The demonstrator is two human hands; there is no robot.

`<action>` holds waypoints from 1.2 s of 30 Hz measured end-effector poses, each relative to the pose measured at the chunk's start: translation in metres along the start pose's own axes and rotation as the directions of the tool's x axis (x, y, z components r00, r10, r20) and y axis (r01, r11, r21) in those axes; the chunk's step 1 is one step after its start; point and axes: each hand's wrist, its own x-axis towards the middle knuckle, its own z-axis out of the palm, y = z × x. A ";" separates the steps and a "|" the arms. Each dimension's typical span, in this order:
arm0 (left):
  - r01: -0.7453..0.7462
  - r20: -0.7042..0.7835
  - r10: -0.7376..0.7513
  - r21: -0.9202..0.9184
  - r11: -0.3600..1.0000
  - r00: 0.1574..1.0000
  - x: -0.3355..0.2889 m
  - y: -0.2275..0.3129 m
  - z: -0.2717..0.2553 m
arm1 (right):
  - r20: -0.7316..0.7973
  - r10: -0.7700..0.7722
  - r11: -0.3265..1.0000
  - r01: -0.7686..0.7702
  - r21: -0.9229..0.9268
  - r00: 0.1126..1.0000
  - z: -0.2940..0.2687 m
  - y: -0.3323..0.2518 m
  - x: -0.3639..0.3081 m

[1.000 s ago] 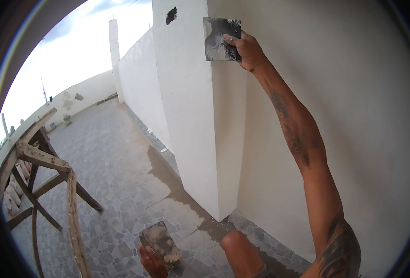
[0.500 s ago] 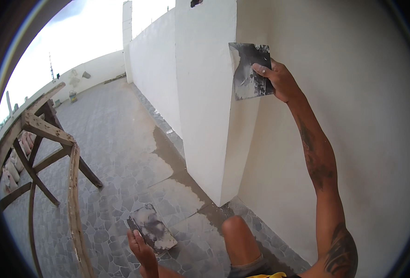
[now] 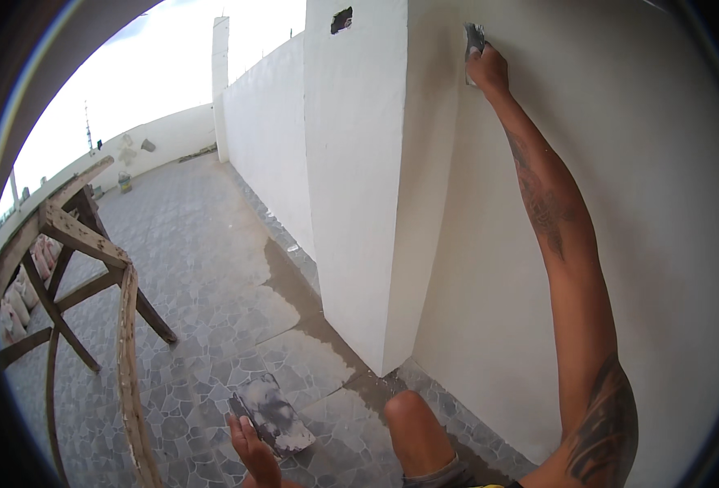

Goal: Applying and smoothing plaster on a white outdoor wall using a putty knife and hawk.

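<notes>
My right hand (image 3: 490,70) reaches high at the upper right. It grips a flat dark spreader blade (image 3: 474,36), seen nearly edge-on at the smooth off-white wall (image 3: 652,187), close to the inner corner with the white column (image 3: 355,179). Low in the picture, my left hand (image 3: 255,452) holds a rectangular plate (image 3: 272,413) by its near left edge. Grey and whitish paste is smeared over the plate's face. Part of the left-hand grip is hidden under the plate.
A rough wooden trestle (image 3: 87,240) stands at the left, with several sacks (image 3: 18,297) behind it. Stone-patterned tiles cover the floor (image 3: 205,325). A brown stain (image 3: 315,313) runs along the column's foot. My bent knee (image 3: 416,427) is near the column. Far off stands a bucket (image 3: 124,182).
My right hand has carried the spreader blade up from the column's edge to the wall beyond the inner corner. The blade has turned from face-on to nearly edge-on. My left hand sits slightly lower.
</notes>
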 end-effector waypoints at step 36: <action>0.092 0.008 -0.092 0.004 0.996 0.996 -0.004 -0.012 -0.020 | 0.135 0.025 0.996 -0.013 -0.086 0.991 0.055 -0.013 0.030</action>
